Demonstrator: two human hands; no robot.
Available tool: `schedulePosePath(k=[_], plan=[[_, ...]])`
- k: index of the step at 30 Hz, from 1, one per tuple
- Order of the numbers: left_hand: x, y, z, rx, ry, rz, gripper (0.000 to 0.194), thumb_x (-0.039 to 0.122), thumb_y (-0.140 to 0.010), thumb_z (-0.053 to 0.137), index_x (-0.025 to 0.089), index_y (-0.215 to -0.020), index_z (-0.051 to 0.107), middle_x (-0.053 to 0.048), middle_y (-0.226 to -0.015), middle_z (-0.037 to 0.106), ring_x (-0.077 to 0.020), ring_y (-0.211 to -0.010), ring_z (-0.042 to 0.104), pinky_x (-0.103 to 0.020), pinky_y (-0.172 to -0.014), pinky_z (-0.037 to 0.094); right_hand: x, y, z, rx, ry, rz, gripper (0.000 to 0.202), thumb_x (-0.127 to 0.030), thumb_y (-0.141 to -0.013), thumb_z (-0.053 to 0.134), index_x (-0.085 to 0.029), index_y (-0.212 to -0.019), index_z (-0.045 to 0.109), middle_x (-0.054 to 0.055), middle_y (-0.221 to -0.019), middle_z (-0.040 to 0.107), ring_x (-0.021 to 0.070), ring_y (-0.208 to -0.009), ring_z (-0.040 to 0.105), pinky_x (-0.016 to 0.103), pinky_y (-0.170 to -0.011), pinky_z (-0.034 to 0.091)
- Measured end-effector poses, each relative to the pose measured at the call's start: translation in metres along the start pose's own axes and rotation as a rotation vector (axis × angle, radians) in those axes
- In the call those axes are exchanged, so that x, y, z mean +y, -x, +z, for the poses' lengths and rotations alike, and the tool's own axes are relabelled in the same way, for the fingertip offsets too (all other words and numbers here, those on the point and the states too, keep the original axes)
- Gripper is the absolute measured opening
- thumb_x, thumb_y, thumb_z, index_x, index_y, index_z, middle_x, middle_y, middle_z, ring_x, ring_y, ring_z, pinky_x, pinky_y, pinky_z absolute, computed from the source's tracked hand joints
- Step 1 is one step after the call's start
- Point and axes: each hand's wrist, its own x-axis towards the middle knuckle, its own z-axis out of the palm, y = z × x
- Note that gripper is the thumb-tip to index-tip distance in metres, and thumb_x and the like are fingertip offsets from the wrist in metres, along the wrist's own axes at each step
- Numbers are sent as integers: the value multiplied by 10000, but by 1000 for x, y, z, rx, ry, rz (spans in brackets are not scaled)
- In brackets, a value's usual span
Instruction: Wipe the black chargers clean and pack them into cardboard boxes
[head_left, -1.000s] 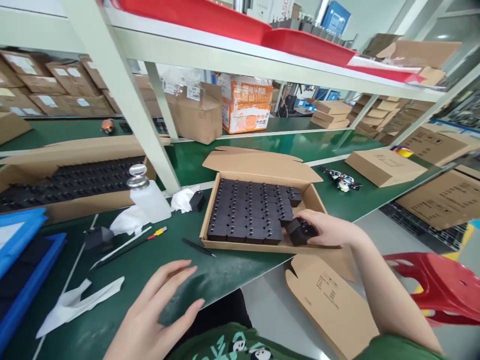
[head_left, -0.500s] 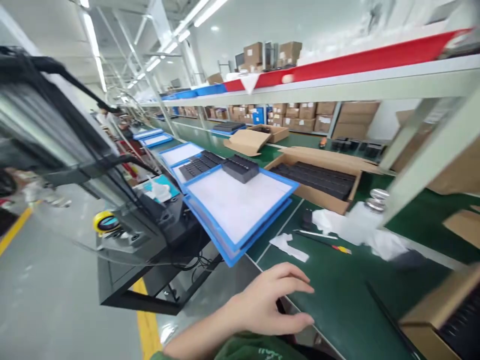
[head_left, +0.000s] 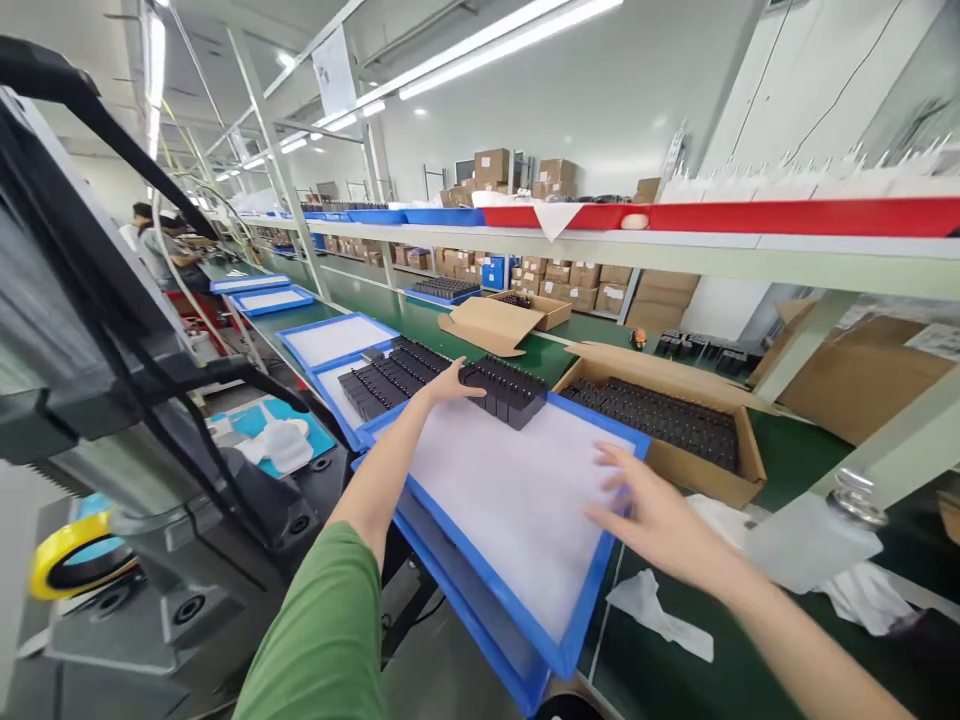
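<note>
My left hand [head_left: 451, 384] is at the left end of a row of black blocks [head_left: 510, 392], fingers apart, thumb stretched toward the row's near side. That row sits at the far edge of a white tray with a blue rim [head_left: 491, 590], stacked on another blue-rimmed tray. Over the tray's right side hovers my right hand [head_left: 630, 500], slightly blurred, its fingers spread and nothing in it. More black blocks [head_left: 390, 376] lie on a tray just left of my left hand.
An open cardboard box [head_left: 746, 455] of black parts stands behind the tray on the green table. A clear bottle [head_left: 814, 540] and white cloths are at the right. Machinery [head_left: 225, 500] with yellow tape [head_left: 67, 555] is at the left. A shelf [head_left: 675, 255] crosses above.
The view has shifted closer to the trays. One hand was in view before, over the table's front edge; now both are out over the tray, the left one at the black blocks.
</note>
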Motion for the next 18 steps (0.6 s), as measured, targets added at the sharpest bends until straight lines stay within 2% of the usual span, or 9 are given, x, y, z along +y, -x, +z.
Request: schedulePosePath(k=[2, 4, 6, 7, 9, 13, 15, 18], plan=[[-9, -11, 7, -31, 13, 12, 426, 376, -934, 616, 181, -1307, 547, -114, -1356, 550, -262, -1184, 580, -502, -982, 512, -17, -57, 33, -43, -57, 39, 671, -392, -830, 721, -199, -1412, 450, 140, -1296, 582, 204, -930, 673, 385, -839, 597], [-14, -13, 11, -60, 18, 33, 421, 375, -934, 616, 177, -1300, 551, -112, -1341, 560, -258, -1170, 587, -496, -973, 519, -23, -106, 63, 1, -27, 49, 551, -392, -892, 667, -170, -1365, 488, 127, -1279, 586, 191, -948, 665, 383, -845, 585], [-13, -9, 13, -95, 13, 60, 414, 373, -935, 616, 175, -1293, 555, -111, -1332, 566, -255, -1164, 590, -492, -968, 522, -16, -135, 78, 41, 16, 67, 452, -397, -936, 623, -165, -1312, 528, 106, -1263, 590, 205, -1021, 640, 407, -872, 570], [-12, -4, 15, -116, 8, 73, 411, 373, -935, 617, 174, -1289, 557, -109, -1324, 570, -253, -1157, 594, -487, -963, 525, -9, -141, 79, 55, 45, 77, 420, -394, -944, 615, -165, -1289, 544, 99, -1259, 590, 213, -1054, 627, 420, -887, 563], [-5, 10, 22, -168, -9, 93, 401, 375, -936, 615, 171, -1276, 562, -103, -1283, 590, -238, -1108, 613, -462, -929, 543, 9, -141, 68, 55, 109, 89, 384, -384, -941, 621, -160, -1249, 569, 94, -1243, 596, 220, -1080, 615, 434, -909, 552], [17, 49, 42, -254, -79, 126, 411, 403, -922, 632, 165, -1251, 567, -81, -1144, 636, -195, -952, 648, -395, -819, 574, 43, -121, 21, -35, 213, 26, 365, -389, -937, 627, -155, -1213, 585, 83, -1175, 620, 203, -1019, 630, 417, -877, 562], [28, 61, 50, -231, -133, 143, 462, 431, -906, 644, 169, -1275, 551, -89, -1164, 627, -204, -968, 644, -406, -830, 569, 50, -116, 6, -65, 240, -58, 405, -401, -938, 622, -172, -1266, 559, 96, -1234, 596, 211, -1046, 622, 422, -885, 562], [43, 62, 57, -188, -222, 175, 488, 468, -879, 663, 166, -1252, 574, -94, -1157, 647, -214, -986, 647, -423, -855, 557, 41, -121, 3, -111, 260, -195, 424, -410, -946, 608, -188, -1300, 541, 100, -1267, 582, 217, -1072, 613, 427, -897, 557]])
